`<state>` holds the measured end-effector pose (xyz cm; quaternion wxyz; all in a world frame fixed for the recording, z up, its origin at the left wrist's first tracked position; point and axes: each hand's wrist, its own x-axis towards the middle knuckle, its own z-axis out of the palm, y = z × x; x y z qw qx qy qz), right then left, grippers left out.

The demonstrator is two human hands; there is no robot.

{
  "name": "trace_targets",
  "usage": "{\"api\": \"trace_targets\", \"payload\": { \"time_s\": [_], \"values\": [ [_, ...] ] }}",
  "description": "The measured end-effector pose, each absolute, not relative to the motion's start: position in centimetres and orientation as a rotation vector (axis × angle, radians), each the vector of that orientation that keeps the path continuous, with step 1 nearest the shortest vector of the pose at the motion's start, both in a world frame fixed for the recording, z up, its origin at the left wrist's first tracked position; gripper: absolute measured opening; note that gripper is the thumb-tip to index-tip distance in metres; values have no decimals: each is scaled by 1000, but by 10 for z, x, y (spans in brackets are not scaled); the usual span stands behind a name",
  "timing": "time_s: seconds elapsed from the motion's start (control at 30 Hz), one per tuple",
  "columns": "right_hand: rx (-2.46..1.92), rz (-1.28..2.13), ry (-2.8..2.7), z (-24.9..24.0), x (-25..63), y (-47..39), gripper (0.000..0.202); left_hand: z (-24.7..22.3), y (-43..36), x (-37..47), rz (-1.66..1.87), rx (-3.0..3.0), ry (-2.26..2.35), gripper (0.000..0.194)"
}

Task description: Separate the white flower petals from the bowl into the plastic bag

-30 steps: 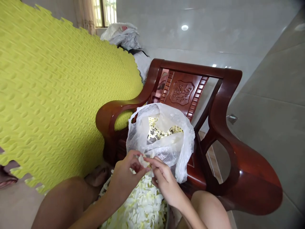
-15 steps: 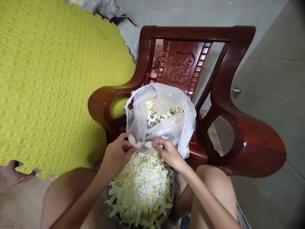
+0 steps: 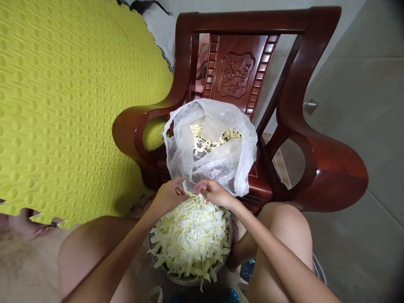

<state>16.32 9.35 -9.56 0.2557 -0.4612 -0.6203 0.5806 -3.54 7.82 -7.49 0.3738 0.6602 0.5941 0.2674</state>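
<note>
A round metal bowl point(image 3: 184, 281) between my knees is heaped with white-green flowers point(image 3: 192, 240). Over its far edge, my left hand point(image 3: 172, 195) pinches a white petal or flower piece point(image 3: 184, 186). Close beside it on the right is my right hand point(image 3: 214, 193), its fingers curled together over the heap; whatever they hold is too small to make out. Just beyond both hands, an open, translucent plastic bag point(image 3: 214, 168) rests on the chair seat, with small pale yellow flower pieces point(image 3: 205, 144) inside.
The dark red wooden chair point(image 3: 334, 176) stands ahead, its arms curving out on both sides. A yellow foam mat point(image 3: 69, 109) fills the left. Part of another person's foot point(image 3: 34, 225) shows at the lower left. A tiled wall point(image 3: 362, 109) is on the right.
My hands have drawn closer together over the bowl. The white petal seen at my right fingertips no longer shows clearly. The chair and bag appear higher in view, as the camera has tilted down.
</note>
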Motion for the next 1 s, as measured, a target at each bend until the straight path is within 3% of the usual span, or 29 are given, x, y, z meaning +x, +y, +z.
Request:
{"api": "trace_targets", "payload": {
  "time_s": [0.33,0.57,1.0],
  "values": [
    [-1213,1641,-1693,-120,173,96,32,-85,80,-30,549,1716,1560,54],
    [-1225,1690,-1606,-136,168,96,25,-78,80,-26,446,1795,1693,59],
    [-1214,1702,-1122,-107,168,96,27,-82,79,-28,535,1541,1587,26]
  ]
}}
